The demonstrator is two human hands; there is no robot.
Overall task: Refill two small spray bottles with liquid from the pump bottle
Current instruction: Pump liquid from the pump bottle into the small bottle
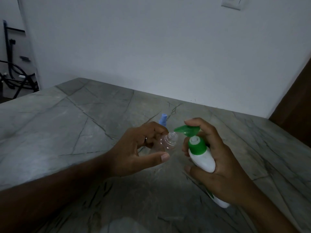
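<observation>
Filling of the first bottle is being set up in the head view. A clear small spray bottle (pixel 168 142), cap off, is being held tilted in the left hand (pixel 143 148), fingers curled round it. The pump bottle (pixel 201 154) is being gripped by the right hand (pixel 217 158), forefinger resting on the green pump head (pixel 186 130), nozzle tip just above the open neck. A blue spray cap (pixel 163 118) is partly hidden behind the left hand, over the stone counter (pixel 67 132). Next, judged: the pump is to be pressed with nozzle kept aligned.

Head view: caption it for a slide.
Right hand aims pump bottle at clear bottle held by left hand.
</observation>
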